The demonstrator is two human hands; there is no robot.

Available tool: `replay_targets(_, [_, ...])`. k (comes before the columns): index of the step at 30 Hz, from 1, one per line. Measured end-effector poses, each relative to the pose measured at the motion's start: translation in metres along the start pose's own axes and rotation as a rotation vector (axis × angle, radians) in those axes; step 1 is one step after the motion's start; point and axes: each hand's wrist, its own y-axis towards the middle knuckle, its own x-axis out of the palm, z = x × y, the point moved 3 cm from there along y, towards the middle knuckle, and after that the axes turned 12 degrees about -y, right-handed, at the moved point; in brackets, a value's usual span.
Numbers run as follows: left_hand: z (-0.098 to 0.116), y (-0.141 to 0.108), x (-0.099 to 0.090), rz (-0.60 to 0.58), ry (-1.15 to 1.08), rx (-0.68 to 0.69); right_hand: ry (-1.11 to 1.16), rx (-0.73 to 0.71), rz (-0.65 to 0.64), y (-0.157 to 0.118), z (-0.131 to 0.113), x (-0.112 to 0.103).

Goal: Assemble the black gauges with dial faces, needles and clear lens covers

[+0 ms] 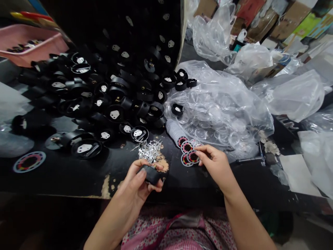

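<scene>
My left hand (137,180) is closed round a small black gauge housing (152,174), held above the table's front part with a bit of brass showing at its top. My right hand (214,165) pinches the edge of a printed dial disc (191,158) between thumb and fingers. Other loose dial discs (186,147) lie touching or overlapping it, at the near end of a long leaning stack of discs (174,129). Between the hands, a little farther off, is a pile of small silvery pointers (149,151). The inside of the held housing is hidden from me.
Many black housings (114,113) with white plates are heaped at left and back, spilling from a dark container (145,31). A clear bag of transparent covers (221,107) lies at right. A pink bin (52,43) stands far left; a larger dial (29,162) lies front left.
</scene>
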Motion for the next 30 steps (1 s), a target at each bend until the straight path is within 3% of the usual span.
replay_targets(3, [-0.005, 0.001, 0.008, 0.002, -0.060, -0.098, 0.110, -0.026, 0.035, -0.007, -0.011, 0.005])
replay_targets(6, [-0.011, 0.001, 0.014, 0.019, -0.139, -0.193, 0.307, -0.002, -0.119, -0.013, -0.024, 0.021])
replay_targets(10, [-0.008, 0.004, 0.011, 0.108, -0.158, -0.067, 0.363, 0.016, -0.245, -0.016, -0.030, 0.031])
replay_targets(14, [-0.011, 0.005, 0.009, 0.098, -0.118, -0.065, 0.155, -0.057, -0.134, -0.016, -0.032, 0.024])
replay_targets(20, [-0.023, -0.002, 0.016, 0.035, -0.059, -0.073, 0.054, -0.181, -0.018, -0.026, -0.056, 0.027])
replay_targets(26, [-0.034, -0.003, -0.002, 0.037, 0.191, 0.051, 0.136, -0.052, -0.135, -0.026, -0.054, 0.040])
replay_targets(30, [-0.037, -0.002, -0.007, -0.015, 0.216, 0.069, 0.182, -0.015, -0.144, -0.025, -0.049, 0.037])
